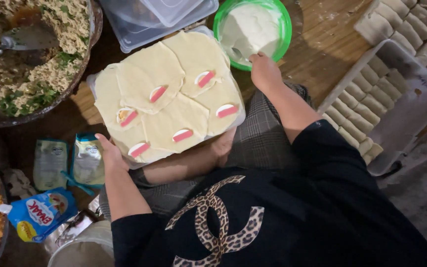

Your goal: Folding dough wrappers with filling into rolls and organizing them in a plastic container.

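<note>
My left hand (110,154) is pressed against the near left edge of a clear plastic tray (93,85) that rests across my lap, fingers curled onto the rim so the hand steadies it rather than pinches it. On the tray lie pale, thin round wrappers (166,106), overlapping one another, and on each sits a half-moon egg slice with a pink sausage strip (158,93) laid across it; I count six such toppings spread over the sheets. My right hand (264,70) reaches past the far right corner of the tray to a green bowl (284,29) filled with thick white cream (250,28). The fingers are bunched together on the handle of a spoon (238,53) whose bowl dips into the cream at the near rim. Beyond the tray stands a stack of clear plastic lidded boxes (159,20), just touching its far edge. To my left, a wide dark pan (82,74) holds noodles with green bits and a metal ladle (6,47). Nearer me on that side lie two grey-green sauce pouches (70,162) and a blue pouch (38,213). On my right, a white tray (421,94) holds rows of finished pale rolls (359,106) packed side by side along its left half.
</note>
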